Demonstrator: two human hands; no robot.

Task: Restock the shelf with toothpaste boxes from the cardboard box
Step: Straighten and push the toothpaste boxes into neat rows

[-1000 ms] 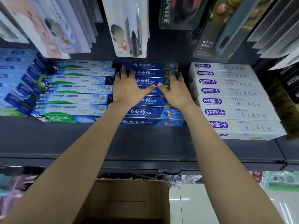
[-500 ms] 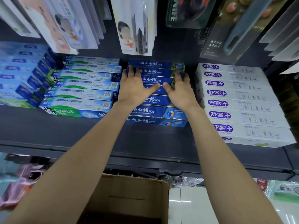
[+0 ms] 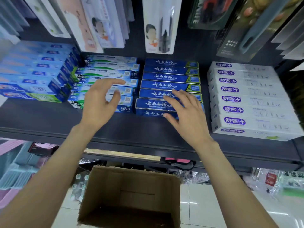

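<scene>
Dark blue toothpaste boxes (image 3: pixel 169 87) are stacked mid-shelf (image 3: pixel 49 119), running from back wall toward front edge. Right hand (image 3: pixel 185 116) is spread flat, fingers relaxed over the front boxes, nothing gripped. Left hand (image 3: pixel 100 102) is held loosely curled, empty, before light blue boxes (image 3: pixel 108 74). Cardboard box (image 3: pixel 131 195) is seen open below the shelf's front edge.

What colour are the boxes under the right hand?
Dark blue boxes with white lettering, clearest in the head view.
</scene>
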